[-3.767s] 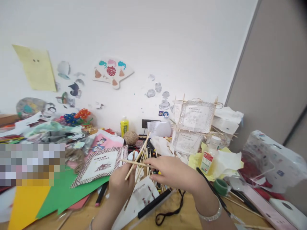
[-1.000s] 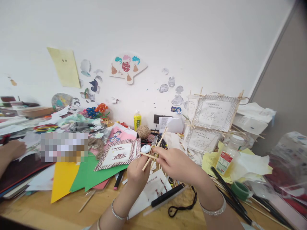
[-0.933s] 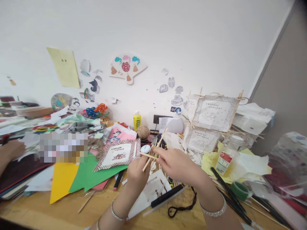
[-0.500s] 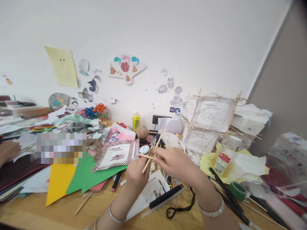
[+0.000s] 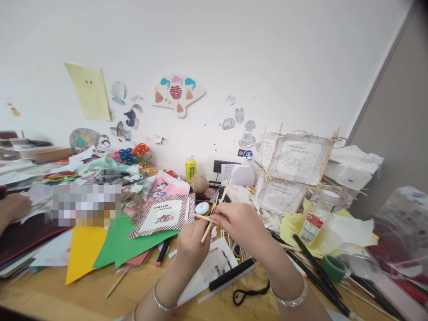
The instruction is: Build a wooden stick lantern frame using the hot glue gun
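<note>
Head view: both hands meet over the cluttered middle of the bench (image 5: 96, 290), and all eyes go to where two thin sticks cross. The slanting wooden stick (image 5: 206, 232) runs from 1 o'clock down to 7, across the fingers; the crosswise wooden stick (image 5: 202, 216) lies nearly level, from just above 9 to just below 3. Left hand (image 5: 194, 243) sits at 7 to 8 o'clock of that crossing, its grip appearing to pinch the slanting stick from below. Right hand (image 5: 239, 223) comes in from 3 o'clock, thumb and finger pinching the right end of the crosswise one. Neither hand is clearly nearer: both have fingertips right at the joint, and the exact contact behind the right fingers is hidden.

And the room around it? Tight! A hatched-border picture (image 5: 162, 217) lies just beside, at 9 o'clock; the white oval object (image 5: 202, 208) sits at 11, the twine ball (image 5: 199, 184) beyond it. Below, towards 6, a brown-marked paper (image 5: 214, 263) and a thick black rod (image 5: 232, 274) cover the wood. Well out at 4 rests a green tape roll (image 5: 334, 267); far off at 9, another person's hand (image 5: 13, 208) shows.
</note>
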`<state>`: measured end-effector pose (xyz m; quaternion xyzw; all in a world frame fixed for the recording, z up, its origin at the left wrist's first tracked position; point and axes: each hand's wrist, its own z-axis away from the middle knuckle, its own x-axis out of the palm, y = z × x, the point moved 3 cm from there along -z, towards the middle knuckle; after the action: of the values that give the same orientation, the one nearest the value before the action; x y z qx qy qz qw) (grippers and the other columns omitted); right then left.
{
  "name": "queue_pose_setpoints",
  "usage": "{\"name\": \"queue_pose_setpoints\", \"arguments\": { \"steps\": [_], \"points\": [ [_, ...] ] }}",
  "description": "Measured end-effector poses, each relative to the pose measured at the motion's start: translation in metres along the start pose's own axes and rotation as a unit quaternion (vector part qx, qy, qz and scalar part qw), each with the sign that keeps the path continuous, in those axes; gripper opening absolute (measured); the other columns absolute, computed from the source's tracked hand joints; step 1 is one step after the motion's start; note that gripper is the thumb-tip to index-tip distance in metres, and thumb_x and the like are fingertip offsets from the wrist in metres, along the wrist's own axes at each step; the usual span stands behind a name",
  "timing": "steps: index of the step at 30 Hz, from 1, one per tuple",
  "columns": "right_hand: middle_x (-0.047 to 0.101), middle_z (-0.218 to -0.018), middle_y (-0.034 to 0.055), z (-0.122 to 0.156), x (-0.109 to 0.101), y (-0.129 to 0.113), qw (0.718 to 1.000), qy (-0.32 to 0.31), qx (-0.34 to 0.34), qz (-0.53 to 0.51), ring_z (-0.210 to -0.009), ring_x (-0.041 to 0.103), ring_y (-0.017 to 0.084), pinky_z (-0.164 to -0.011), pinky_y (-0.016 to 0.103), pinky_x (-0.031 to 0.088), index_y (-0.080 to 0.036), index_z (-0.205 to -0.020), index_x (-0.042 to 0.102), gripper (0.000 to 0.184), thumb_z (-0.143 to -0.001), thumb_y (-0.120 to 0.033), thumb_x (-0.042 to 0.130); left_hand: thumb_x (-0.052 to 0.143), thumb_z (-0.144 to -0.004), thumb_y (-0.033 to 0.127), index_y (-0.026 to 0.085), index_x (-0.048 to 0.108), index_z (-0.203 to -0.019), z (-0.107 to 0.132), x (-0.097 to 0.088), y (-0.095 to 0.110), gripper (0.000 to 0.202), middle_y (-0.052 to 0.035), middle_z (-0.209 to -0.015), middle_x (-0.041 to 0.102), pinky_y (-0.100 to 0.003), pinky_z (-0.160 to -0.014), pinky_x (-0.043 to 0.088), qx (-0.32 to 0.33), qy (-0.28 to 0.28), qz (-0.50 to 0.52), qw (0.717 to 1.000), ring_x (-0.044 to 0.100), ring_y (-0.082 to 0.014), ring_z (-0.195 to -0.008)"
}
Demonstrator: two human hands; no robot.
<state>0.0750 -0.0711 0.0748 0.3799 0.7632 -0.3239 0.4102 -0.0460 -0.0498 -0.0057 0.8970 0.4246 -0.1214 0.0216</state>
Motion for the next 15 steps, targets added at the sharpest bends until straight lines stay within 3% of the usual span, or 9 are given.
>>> {"name": "queue_pose_setpoints", "arguments": {
  "steps": [9, 15],
  "points": [
    [0.066, -0.074, 0.003, 0.001, 0.002, -0.009, 0.997, 0.001, 0.036, 0.069, -0.069, 0.059, 0.015, -0.055, 0.025, 0.027, -0.019, -0.077, 0.057, 0.019, -0.09, -0.027, 0.045, 0.041, -0.087, 0.015, 0.015, 0.057, -0.08, 0.001, 0.0, -0.001, 0.017, -0.0022, -0.052, 0.058, -0.024, -0.046, 0.037, -0.014, 0.004, 0.033, 0.999, 0.056, -0.0141, -0.049],
    [0.063, -0.069, 0.0059, 0.002, 0.005, -0.013, 0.992, 0.022, 0.021, 0.124, -0.064, 0.056, 0.017, -0.053, 0.027, 0.021, -0.018, -0.076, 0.058, 0.02, -0.088, -0.02, 0.043, 0.04, -0.088, 0.014, 0.016, 0.056, -0.075, -0.003, -0.003, 0.001, 0.02, -0.0025, -0.053, 0.058, -0.023, -0.045, 0.036, -0.027, -0.001, 0.044, 0.999, 0.056, -0.0133, -0.048]
  ]
}}
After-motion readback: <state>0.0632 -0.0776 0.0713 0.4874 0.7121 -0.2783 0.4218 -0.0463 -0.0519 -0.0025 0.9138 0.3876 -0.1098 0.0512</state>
